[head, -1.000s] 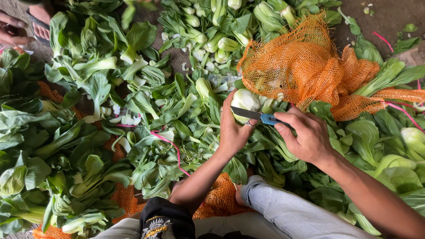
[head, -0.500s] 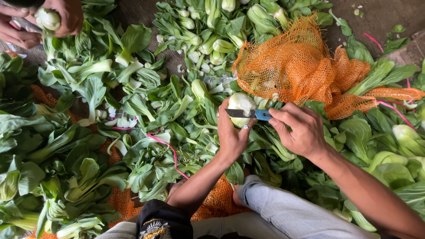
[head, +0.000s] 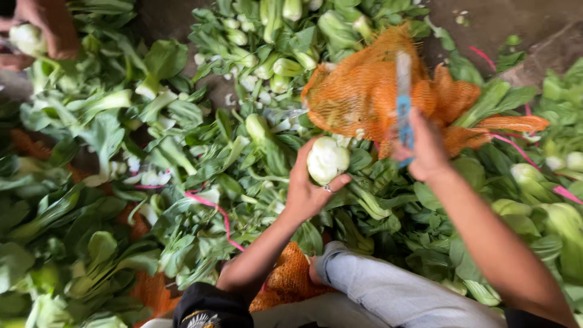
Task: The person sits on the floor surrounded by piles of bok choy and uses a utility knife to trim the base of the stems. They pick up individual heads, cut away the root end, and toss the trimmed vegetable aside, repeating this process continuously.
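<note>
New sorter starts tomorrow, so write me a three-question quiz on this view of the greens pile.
1. True or false: the left hand grips a pale, round-based green vegetable.
2. What does the right hand hold? A) a blue-handled knife B) a pink strap C) nothing
3. What orange thing lies behind the knife?

Key
1. True.
2. A; its blade points up and away from the person.
3. An orange mesh sack, lying on the leafy greens. Another person's hands work at the top left corner.
</note>
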Demonstrator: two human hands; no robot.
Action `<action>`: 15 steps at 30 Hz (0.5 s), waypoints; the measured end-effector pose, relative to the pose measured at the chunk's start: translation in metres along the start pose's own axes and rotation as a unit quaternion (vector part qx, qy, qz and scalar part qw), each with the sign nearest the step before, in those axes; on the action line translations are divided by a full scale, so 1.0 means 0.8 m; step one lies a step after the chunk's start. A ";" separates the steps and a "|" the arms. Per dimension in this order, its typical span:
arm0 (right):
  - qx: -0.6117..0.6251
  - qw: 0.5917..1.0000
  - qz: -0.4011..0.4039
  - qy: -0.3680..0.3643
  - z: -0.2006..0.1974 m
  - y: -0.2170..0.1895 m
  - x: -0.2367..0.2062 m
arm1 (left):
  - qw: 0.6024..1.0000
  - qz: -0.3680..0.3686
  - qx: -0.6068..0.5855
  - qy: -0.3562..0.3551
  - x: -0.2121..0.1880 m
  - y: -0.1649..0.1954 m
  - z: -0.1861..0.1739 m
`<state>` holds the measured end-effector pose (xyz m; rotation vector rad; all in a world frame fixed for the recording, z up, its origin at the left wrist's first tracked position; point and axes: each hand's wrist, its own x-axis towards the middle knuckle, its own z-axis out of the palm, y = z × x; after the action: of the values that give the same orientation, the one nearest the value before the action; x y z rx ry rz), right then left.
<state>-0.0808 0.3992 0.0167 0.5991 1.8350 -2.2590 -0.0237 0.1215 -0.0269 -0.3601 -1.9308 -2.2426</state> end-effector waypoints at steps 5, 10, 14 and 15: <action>-0.219 0.932 -0.189 -0.218 0.059 0.062 -0.042 | 0.985 0.054 0.131 -0.101 0.012 -0.006 0.000; -0.231 0.971 -0.046 0.028 0.069 0.060 -0.026 | 0.989 -0.060 -0.001 -0.133 0.007 0.005 -0.012; -0.167 0.985 -0.031 0.001 0.067 0.051 -0.039 | 0.990 -0.107 -0.029 -0.086 0.005 0.000 -0.006; -0.143 0.987 -0.039 -0.056 0.070 0.054 -0.049 | 0.987 -0.141 -0.040 -0.063 0.005 -0.005 -0.001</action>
<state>-0.0405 0.3304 0.0029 0.3496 2.1034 -1.9738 -0.0286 0.1218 -0.0299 -0.2576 -2.0740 -2.5370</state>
